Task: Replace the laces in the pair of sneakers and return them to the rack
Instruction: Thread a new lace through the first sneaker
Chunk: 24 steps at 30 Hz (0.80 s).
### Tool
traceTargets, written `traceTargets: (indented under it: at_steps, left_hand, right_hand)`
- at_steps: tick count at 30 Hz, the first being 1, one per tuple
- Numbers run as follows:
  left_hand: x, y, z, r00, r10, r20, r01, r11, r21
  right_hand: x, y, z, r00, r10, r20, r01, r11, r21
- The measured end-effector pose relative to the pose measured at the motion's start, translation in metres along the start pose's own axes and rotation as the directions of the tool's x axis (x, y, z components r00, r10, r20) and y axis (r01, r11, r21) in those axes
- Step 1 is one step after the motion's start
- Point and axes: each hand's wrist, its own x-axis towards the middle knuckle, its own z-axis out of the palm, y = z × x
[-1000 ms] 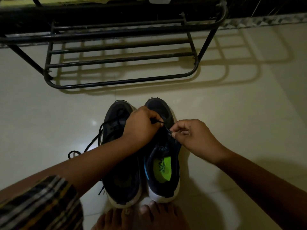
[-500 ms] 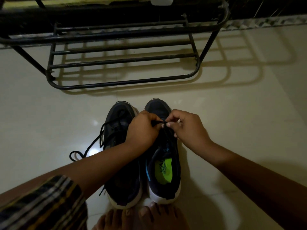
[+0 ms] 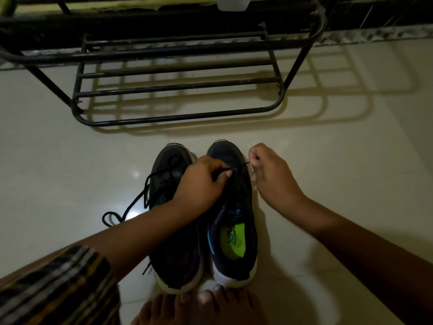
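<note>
Black metal bars make up the rack (image 3: 178, 87), which stands on the pale glossy floor (image 3: 328, 174) beyond the shoes and throws a barred shadow to its right. A clear plastic container (image 3: 232, 2) sits at the rack's top edge, mostly cut off. Bare toes (image 3: 210, 306) touch the shoe heels at the bottom, and a striped sleeve (image 3: 58, 287) fills the lower left corner.

Two dark sneakers with white soles sit side by side on the floor, toes toward the rack. The left sneaker (image 3: 173, 231) lies partly under the left forearm; its loose black lace (image 3: 131, 207) trails out onto the tiles in loops. The right sneaker (image 3: 234, 242) shows a bright green insole and a blue stripe along its inner edge. The left hand (image 3: 201, 181) rests over the shoes, its fingers curled round a short black lace end (image 3: 236, 168). The right hand (image 3: 271, 177), just beside the right sneaker's toe, pinches the other end of that stretch, which runs taut between both hands.
</note>
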Motion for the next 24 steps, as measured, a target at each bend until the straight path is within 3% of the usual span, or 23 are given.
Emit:
traceTargets:
  at_steps: [5,10,16,20,24]
  left_hand:
    - [0.0,-0.002,0.0,1.0,0.009,-0.004,-0.009,1.0,0.019]
    - [-0.002,0.0,-0.005,0.999,0.034,0.009,-0.033,0.999,-0.034]
    - [-0.002,0.016,-0.037,0.995,0.013,-0.094,-0.037,0.966,-0.258]
    - [-0.001,0.029,-0.064,0.991,-0.014,-0.136,-0.028,0.952,-0.304]
    - [-0.003,0.045,-0.097,0.99,0.084,-0.112,-0.106,0.971,-0.213]
  right_hand:
    - [0.0,-0.014,-0.009,0.991,0.134,0.0,-0.126,0.932,0.34]
    - [0.001,-0.019,-0.007,0.988,0.145,0.044,-0.149,0.887,0.436]
    - [0.005,-0.05,-0.022,0.986,-0.147,0.076,0.136,0.982,0.133]
    - [0.006,-0.072,-0.045,0.986,-0.153,0.062,0.152,0.988,0.023]
    - [0.002,-0.102,-0.079,0.987,-0.16,0.033,0.161,0.986,-0.032]
